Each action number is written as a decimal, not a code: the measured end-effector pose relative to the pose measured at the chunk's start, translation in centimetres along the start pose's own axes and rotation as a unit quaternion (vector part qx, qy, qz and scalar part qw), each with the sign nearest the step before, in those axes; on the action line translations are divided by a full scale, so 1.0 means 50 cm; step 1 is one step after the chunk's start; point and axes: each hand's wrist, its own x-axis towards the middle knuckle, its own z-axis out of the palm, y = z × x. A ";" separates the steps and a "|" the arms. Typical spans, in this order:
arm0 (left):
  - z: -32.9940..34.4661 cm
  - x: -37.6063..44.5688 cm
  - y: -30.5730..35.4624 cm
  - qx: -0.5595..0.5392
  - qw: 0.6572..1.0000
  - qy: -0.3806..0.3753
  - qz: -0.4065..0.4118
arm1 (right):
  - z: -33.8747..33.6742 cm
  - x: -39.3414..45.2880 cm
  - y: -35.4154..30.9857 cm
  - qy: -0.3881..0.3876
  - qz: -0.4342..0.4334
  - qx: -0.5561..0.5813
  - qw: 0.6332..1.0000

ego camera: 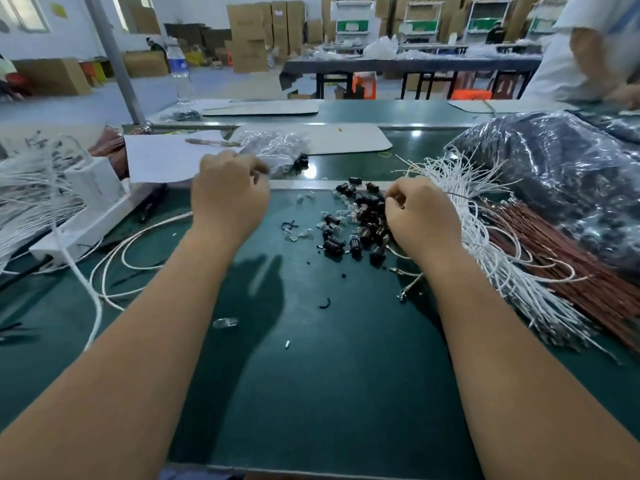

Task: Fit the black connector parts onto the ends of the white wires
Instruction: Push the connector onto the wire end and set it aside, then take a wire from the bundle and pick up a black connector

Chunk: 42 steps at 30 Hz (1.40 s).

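A: Green matting covers the workbench (pixel 346 375), and the heap of black connector parts (pixel 360 225) sits near the middle of it. I'll place everything else off that heap.

B: Where are the hands?

A: The right hand (pixel 420 216) is at the heap's right edge, touching it, fingers curled inward with the tips pinched together. Something small may be between them, but I cannot tell what, or whether it is anything at all. The left hand (pixel 228 195) hovers to the left of the heap, apart from it, fingers curled under. What it holds, if anything, is hidden by its back.

B: And the white wires?

A: A thick bundle of white wires (pixel 491 247) fans out just right of the heap, running behind the right hand. Beside it, further right, lies a bundle of brown wires (pixel 571 258), and beyond that a crumpled dark plastic bag (pixel 554 174).

B: Anything on the other side?

A: Well left of the heap, a few loose white wires loop (pixel 114 265) on the mat, near a white block (pixel 86 216) with more white strands across it. Behind the heap, a small clear bag (pixel 277 147) holds a few more black parts.
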 end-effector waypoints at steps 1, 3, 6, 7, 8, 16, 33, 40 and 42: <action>0.022 -0.004 0.042 -0.052 0.999 -0.006 0.015 | -0.005 0.004 0.011 0.007 0.018 -0.013 1.000; 0.066 -0.022 0.116 -0.142 0.989 -0.032 0.027 | -0.012 0.012 0.031 -0.002 0.059 -0.029 0.998; 0.120 -0.053 0.171 -0.206 0.975 -0.079 0.007 | -0.012 0.016 0.047 -0.110 0.095 -0.112 0.983; 0.134 -0.061 0.173 -0.211 0.974 -0.088 0.007 | -0.011 0.014 0.049 -0.132 0.093 -0.138 0.977; 0.143 -0.066 0.168 -0.209 0.973 -0.096 0.011 | -0.010 0.013 0.049 -0.137 0.089 -0.145 0.976; 0.145 -0.058 0.138 -0.268 0.959 -0.094 -0.005 | -0.012 0.010 0.042 -0.065 0.091 -0.080 0.990; 0.117 -0.056 0.165 -0.493 0.867 -0.054 -0.056 | -0.006 0.006 0.008 0.045 -0.051 -0.049 0.996; 0.113 -0.046 0.149 -0.453 0.886 0.015 -0.092 | -0.014 0.001 -0.005 0.050 -0.043 0.015 0.998; 0.111 -0.046 0.146 -0.440 0.892 0.009 -0.101 | -0.018 -0.001 -0.008 0.060 -0.046 0.039 0.996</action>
